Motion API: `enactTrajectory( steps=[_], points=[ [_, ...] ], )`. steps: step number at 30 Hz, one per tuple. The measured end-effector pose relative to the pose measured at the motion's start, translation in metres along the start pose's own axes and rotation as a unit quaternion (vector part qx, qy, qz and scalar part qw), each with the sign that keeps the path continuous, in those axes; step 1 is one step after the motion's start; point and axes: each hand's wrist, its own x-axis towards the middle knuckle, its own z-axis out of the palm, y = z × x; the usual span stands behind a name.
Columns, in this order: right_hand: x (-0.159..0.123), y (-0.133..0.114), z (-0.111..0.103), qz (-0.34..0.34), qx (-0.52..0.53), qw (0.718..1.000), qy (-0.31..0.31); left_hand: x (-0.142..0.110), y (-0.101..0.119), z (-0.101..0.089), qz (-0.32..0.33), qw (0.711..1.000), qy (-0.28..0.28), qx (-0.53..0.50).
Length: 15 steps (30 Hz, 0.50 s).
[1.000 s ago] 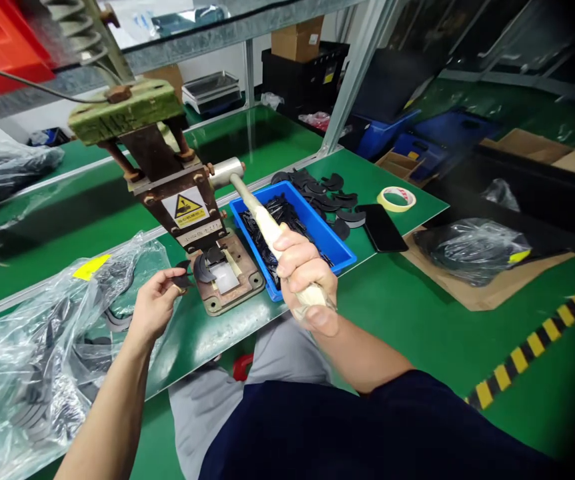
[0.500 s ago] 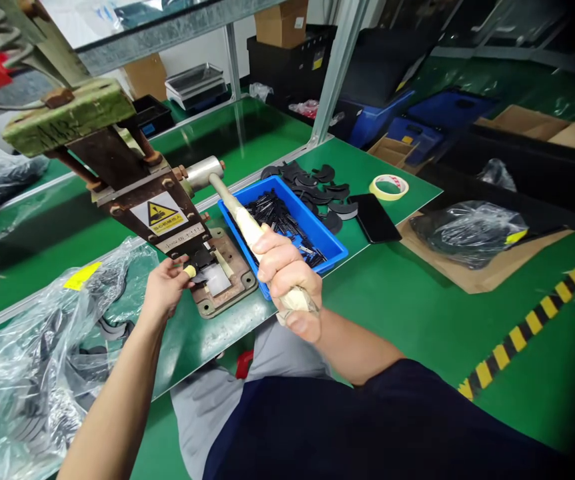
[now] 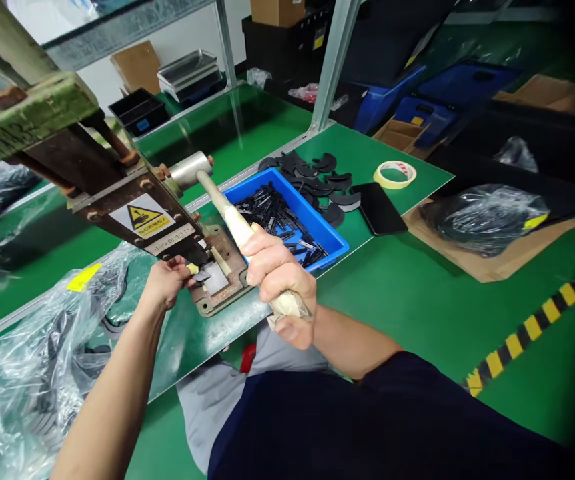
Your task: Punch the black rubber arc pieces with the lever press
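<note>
My right hand (image 3: 283, 283) is wrapped round the tape-covered end of the lever (image 3: 212, 192) on a hand press (image 3: 140, 207). My left hand (image 3: 167, 283) is at the foot of the press, its fingers pinched together, with a yellow covering on one fingertip. A small dark piece (image 3: 201, 275) pokes out past those fingertips, over the pale plate (image 3: 216, 279) on the press base (image 3: 240, 273). Most of that piece is hidden by the fingers. Right above it is the lower end of the press head.
A blue tray (image 3: 335, 257) holds many thin black parts. Behind it lie dark curved pieces (image 3: 312, 181), a black phone-like slab (image 3: 380, 208) and a tape roll (image 3: 395, 175). Clear plastic bags (image 3: 27, 373) with dark parts cover the left side. A metal post (image 3: 335, 63) rises behind.
The view has shifted, so the press appears further left. My right hand still grips the lever, slightly lower left in view. My left hand keeps its pinch beside the pale plate.
</note>
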Motion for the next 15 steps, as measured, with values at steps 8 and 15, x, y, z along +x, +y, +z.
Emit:
enactTrajectory(
  steps=[8,15],
  points=[
    [-0.003,-0.002,0.005,0.014,-0.003,0.999,0.032,0.009,0.009,0.002,-0.087,0.995,-0.027,0.032],
    [-0.002,-0.006,0.007,0.029,-0.001,0.999,0.038,0.030,0.007,0.001,-0.135,0.982,-0.059,0.118]
  ],
)
